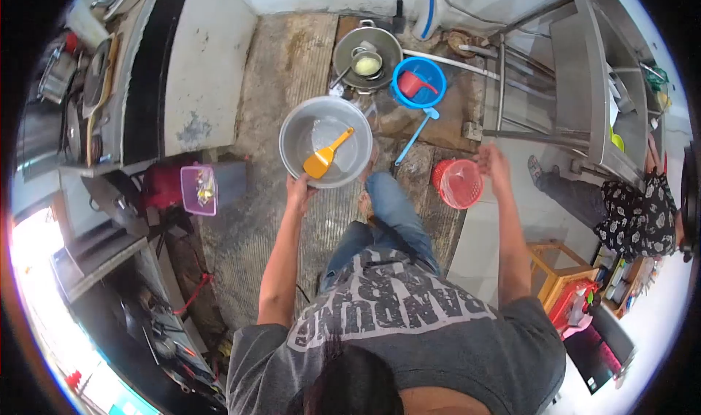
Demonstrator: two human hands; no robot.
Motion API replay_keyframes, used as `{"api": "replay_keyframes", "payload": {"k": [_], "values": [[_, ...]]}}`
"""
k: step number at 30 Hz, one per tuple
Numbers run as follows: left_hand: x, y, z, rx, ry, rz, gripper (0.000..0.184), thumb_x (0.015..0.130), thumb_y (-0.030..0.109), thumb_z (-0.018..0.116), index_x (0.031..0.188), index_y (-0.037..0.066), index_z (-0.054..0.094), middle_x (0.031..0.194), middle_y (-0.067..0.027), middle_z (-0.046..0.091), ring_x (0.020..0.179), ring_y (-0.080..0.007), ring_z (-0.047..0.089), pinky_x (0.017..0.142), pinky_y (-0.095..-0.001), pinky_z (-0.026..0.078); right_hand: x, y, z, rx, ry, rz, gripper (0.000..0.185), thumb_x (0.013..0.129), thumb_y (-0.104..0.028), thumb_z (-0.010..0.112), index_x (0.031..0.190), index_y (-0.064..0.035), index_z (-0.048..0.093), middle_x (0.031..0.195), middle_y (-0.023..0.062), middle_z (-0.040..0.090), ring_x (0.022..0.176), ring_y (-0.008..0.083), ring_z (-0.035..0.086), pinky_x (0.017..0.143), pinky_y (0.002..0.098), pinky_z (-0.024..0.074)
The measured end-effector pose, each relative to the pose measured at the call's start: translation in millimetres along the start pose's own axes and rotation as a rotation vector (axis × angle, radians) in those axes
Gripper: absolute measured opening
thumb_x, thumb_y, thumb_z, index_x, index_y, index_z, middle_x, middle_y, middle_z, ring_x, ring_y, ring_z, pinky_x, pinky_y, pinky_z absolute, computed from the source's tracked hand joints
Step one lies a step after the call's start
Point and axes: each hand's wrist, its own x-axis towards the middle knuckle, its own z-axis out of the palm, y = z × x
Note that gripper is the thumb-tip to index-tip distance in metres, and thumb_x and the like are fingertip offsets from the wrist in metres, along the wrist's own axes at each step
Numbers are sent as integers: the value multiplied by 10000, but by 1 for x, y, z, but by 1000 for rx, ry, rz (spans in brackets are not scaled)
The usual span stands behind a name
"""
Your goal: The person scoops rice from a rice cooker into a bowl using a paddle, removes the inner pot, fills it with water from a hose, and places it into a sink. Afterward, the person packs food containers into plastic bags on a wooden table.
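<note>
My left hand [298, 194] grips the near rim of a wide grey metal basin [290, 148], thumb and fingers closed on its edge. Inside the basin lies a yellow-orange spatula [328, 154], its handle pointing to the upper right. My right hand [494, 169] is held out to the right with its fingers loosely bent and apart, and nothing shows in it. Just left of that hand stands a red plastic basket [458, 183]; whether they touch is unclear.
Beyond the basin stand a large metal pot [350, 46] with a strainer and a blue bucket [403, 97] holding a red dipper [412, 84]. A blue long-handled tool [415, 137] lies nearby. A metal sink stand [569, 72] and another person [635, 214] are at right; a pink bin [198, 209] is at left.
</note>
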Motion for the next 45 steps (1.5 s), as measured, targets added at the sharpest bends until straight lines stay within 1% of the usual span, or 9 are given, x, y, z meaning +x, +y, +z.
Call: {"api": "replay_keyframes", "payload": {"k": [6,7,9,15,19,25,34,38,45], "values": [[77,53,67,94,-26,-63,474,782,41,490,1224,49,319,1062,-160,532,841,-276,612,570,-336,549,102,-78,8,-104,78,-143,553,868,-526,431,790,-3,595,541,17,494,481,106,502,433,239,375],[108,46,74,131,-97,-53,468,779,49,471,1218,48,308,987,-149,540,722,-238,608,534,-297,526,123,-106,19,-120,75,-190,565,868,-529,428,766,-1,599,533,12,490,476,102,497,434,236,371],[163,32,97,64,-150,-72,458,778,34,464,1209,39,309,990,-167,539,739,-264,616,539,-314,544,180,-130,24,-310,102,-282,545,867,-510,448,777,4,605,558,12,504,483,92,493,440,240,384],[284,33,177,168,-225,-161,550,776,36,471,1285,72,268,1165,-185,466,900,-325,592,590,-364,578,314,-192,54,-124,253,-475,449,874,-426,485,817,-3,623,622,36,564,565,90,529,509,245,427],[360,22,234,282,-292,20,553,830,83,469,1318,83,207,1187,-187,447,919,-295,589,617,-359,576,399,-206,86,-334,421,-751,349,836,-338,541,911,-7,624,765,116,633,697,223,606,670,314,466],[450,3,290,177,-366,-30,593,784,41,479,1298,105,191,1153,-182,450,897,-297,582,581,-374,569,498,-206,157,-721,679,-1299,455,787,-427,579,1010,-32,603,892,148,638,825,302,608,761,380,465],[520,-29,349,105,-534,17,651,760,57,523,1283,80,135,1187,-175,422,958,-296,559,644,-407,570,535,-222,221,-993,452,-1372,560,752,-537,564,1061,-72,604,917,157,634,853,319,604,752,393,472],[537,-38,365,115,-590,75,626,733,35,512,1253,64,166,1169,-189,420,946,-318,559,641,-409,569,531,-221,227,-883,383,-1383,306,798,-250,513,941,-3,622,827,258,607,774,317,626,716,388,470],[557,-63,394,118,-621,123,634,708,49,533,1240,38,190,1123,-215,445,890,-333,584,589,-408,569,544,-219,221,-763,345,-1317,319,858,-237,432,861,18,625,720,153,626,670,213,588,643,338,452]]}}
